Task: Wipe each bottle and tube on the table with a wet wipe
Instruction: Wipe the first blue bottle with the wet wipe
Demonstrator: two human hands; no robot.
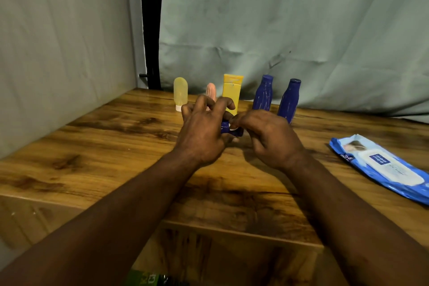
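Presently: small blue bottle (226, 128) held just above the surface (92, 146), centre, in front of the upright yellow tube (232, 90). Its long axis runs roughly left-to-right, between the hands. Left hand (202, 132) grips one end from above, upper fingers lifted. Right hand (267, 139) pinches the other end, where something white shows; wipe or cap, cannot tell. Both hands equally near. Wipes pack (383, 167) lies well apart, on the right hand's side.

Head-worn wide view; forward and down; apparently close over the table (104, 146)
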